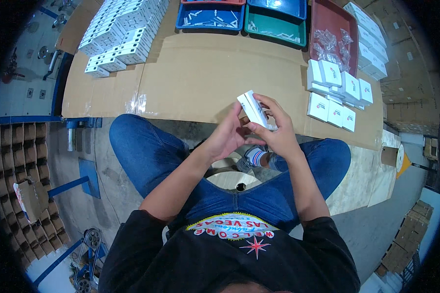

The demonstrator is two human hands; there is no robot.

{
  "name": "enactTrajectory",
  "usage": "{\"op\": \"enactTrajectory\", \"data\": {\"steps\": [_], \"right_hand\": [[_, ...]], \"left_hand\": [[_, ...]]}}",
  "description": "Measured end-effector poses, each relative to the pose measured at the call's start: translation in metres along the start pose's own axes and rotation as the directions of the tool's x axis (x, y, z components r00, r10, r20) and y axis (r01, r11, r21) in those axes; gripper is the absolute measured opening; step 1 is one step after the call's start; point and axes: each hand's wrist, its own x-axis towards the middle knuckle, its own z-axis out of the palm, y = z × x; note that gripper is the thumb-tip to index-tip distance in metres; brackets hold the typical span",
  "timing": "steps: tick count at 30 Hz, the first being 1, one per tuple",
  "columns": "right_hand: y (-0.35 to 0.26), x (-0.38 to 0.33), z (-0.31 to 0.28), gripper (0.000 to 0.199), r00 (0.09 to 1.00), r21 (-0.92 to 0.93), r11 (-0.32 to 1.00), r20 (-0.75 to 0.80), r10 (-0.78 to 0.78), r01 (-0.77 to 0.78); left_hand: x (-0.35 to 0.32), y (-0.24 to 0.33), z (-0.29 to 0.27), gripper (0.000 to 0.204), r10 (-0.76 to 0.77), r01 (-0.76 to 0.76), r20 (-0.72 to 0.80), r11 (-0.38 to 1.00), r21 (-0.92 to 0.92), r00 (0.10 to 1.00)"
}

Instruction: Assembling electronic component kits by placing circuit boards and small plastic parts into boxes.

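Between my two hands, over the near edge of the cardboard-covered table (pixel 190 83), is a small white box (pixel 253 108), tilted. My left hand (pixel 227 134) closes on its left side with the thumb and fingers. From the right, my right hand (pixel 278 129) grips the same box, fingers over its top and thumb on the near face. My palms and fingers hide part of the box. To the right on the table, several white flat boxes (pixel 319 106) with small printed marks lie in stacked rows.
Tall stacks of white units (pixel 124 34) stand at the far left. Blue trays (pixel 210 25) and a green tray (pixel 274 41) hold small white pieces. A dark red tray (pixel 315 14) holds clear plastic bags (pixel 330 44). More white boxes (pixel 371 49) stack at the far right.
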Motion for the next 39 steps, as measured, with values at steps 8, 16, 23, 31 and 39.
{"op": "enactTrajectory", "data": {"steps": [8, 16, 23, 31, 39], "right_hand": [[-0.021, -0.006, -0.017, 0.091, 0.966, -0.207, 0.945, 0.119, -0.231, 0.252], [-0.017, -0.007, 0.003, 0.073, 0.981, -0.209, 0.964, -0.069, -0.182, 0.164], [-0.026, -0.006, -0.004, 0.065, 0.998, -0.231, 0.973, -0.057, 0.006, -0.019], [-0.004, -0.003, 0.0, 0.073, 0.957, -0.339, 0.895, 0.072, -0.281, 0.289], [-0.004, 0.0, 0.011, 0.076, 0.944, -0.323, 0.886, 0.124, -0.307, 0.331]], "left_hand": [[0.001, 0.014, -0.016, 0.087, -0.15, 0.151, 0.043, 0.988, -0.025, 0.988], [0.008, -0.008, -0.017, 0.082, 0.217, -0.221, -0.077, 0.974, -0.056, 0.973], [0.009, -0.01, -0.012, 0.067, 0.356, -0.336, -0.209, 0.933, 0.127, 0.911], [0.007, -0.003, -0.006, 0.086, -0.006, -0.002, -0.126, 0.998, -0.061, 0.992], [-0.006, -0.002, 0.013, 0.079, -0.083, 0.075, -0.084, 0.993, -0.094, 0.993]]}}
